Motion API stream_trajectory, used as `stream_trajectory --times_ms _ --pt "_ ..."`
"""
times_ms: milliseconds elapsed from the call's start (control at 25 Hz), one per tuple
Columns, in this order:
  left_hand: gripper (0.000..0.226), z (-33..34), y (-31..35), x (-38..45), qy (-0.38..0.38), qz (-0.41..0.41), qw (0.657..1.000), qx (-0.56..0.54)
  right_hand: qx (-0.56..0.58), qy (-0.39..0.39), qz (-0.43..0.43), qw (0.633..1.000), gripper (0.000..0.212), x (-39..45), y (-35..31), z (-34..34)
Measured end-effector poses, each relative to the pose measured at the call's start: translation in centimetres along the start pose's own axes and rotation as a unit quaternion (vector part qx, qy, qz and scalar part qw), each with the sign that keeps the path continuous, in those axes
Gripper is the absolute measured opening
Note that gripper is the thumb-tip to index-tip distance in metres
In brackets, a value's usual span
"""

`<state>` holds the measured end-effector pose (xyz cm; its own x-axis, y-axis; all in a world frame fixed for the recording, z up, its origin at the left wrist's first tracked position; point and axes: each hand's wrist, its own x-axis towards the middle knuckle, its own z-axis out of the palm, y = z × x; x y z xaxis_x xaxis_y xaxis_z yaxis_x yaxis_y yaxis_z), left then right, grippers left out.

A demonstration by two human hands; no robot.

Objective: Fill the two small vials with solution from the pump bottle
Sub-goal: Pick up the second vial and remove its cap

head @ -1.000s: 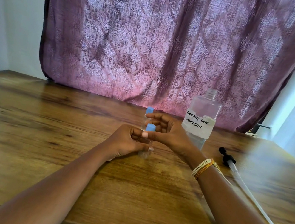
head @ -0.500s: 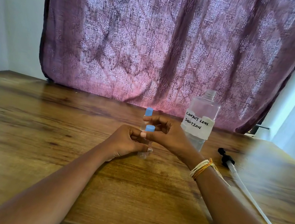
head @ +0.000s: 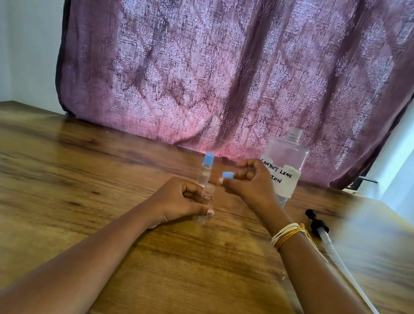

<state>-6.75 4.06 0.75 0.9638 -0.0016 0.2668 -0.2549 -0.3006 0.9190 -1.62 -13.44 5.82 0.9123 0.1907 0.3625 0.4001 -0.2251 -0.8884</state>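
From the head view, we see the left hand [head: 178, 201] curled around the near vial [head: 206, 199], upright on the table [head: 54, 199], mouth open and pointing up. The right hand [head: 248, 183] pinches its blue cap [head: 228, 175] just above it. The far vial [head: 206, 169] stands capped behind. The pump bottle [head: 284, 165] stands upright and open; its pump [head: 329, 239] lies flat, tube toward us. We judge filling not yet started; both vials appear empty.

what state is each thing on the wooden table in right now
Near clear small vial: uncapped, upright, gripped by left hand.
Its blue cap: off, pinched by right hand.
Far clear small vial: capped, upright.
Large clear labelled bottle: open-necked, upright.
Black-headed pump with tube: removed, lying flat.
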Motion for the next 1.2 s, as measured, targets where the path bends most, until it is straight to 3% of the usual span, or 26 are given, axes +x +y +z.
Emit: stream_trajectory --times_ms 80,200,320,560,640,760,800,840,920,1000,1040,1120,1200 --pt "0.026 0.1 0.1 -0.1 0.002 -0.002 1.0 -0.005 -0.136 0.005 -0.034 0.99 0.028 0.2 0.6 -0.5" --pt "0.027 0.0 0.3 -0.1 -0.001 -0.007 1.0 -0.002 -0.285 -0.058 -0.087 0.953 0.013 0.3 1.6 -0.7" --pt "0.029 0.1 0.2 -0.1 0.001 -0.004 1.0 0.003 -0.348 -0.114 -0.089 0.926 0.02 0.6 2.6 -0.7" --pt "0.031 -0.1 0.3 -0.1 -0.005 -0.002 1.0 0.009 -0.378 -0.125 -0.086 0.913 0.053 0.5 2.9 -0.6" --pt "0.03 0.0 0.4 -0.2 -0.004 -0.001 1.0 0.006 -0.384 -0.114 -0.088 0.912 0.052 0.5 1.5 -1.6" --pt "0.032 0.1 0.3 -0.2 -0.003 -0.002 1.0 0.001 -0.27 -0.072 -0.102 0.955 0.013 0.5 -0.9 -4.2" --pt "0.032 0.0 0.3 -0.1 -0.005 -0.004 1.0 0.0 -0.206 -0.021 -0.122 0.971 0.005 0.5 -1.4 -5.2" --pt "0.032 0.0 0.2 -0.1 -0.008 -0.003 1.0 -0.001 -0.161 0.068 -0.158 0.972 0.012 0.5 -1.7 -6.2" --pt "0.031 0.0 0.0 0.0 -0.012 0.001 1.0 -0.004 -0.128 0.263 -0.218 0.931 0.015 0.5 -1.6 -7.9" --pt "0.029 0.0 -0.1 0.1 -0.013 0.0 1.0 -0.009 -0.106 0.366 -0.204 0.902 0.022 1.1 -0.8 -8.7" --pt "0.029 0.0 -0.1 0.1 -0.014 0.001 1.0 -0.009 -0.098 0.361 -0.172 0.911 0.037 1.4 -0.2 -8.9" --pt "0.03 -0.1 -0.2 0.1 -0.017 0.004 1.0 -0.002 -0.076 0.278 -0.102 0.952 0.071 2.0 1.0 -8.7" --pt "0.032 -0.1 -0.2 0.1 -0.019 0.004 1.0 -0.003 -0.008 0.185 -0.059 0.981 0.088 2.2 1.9 -8.2"
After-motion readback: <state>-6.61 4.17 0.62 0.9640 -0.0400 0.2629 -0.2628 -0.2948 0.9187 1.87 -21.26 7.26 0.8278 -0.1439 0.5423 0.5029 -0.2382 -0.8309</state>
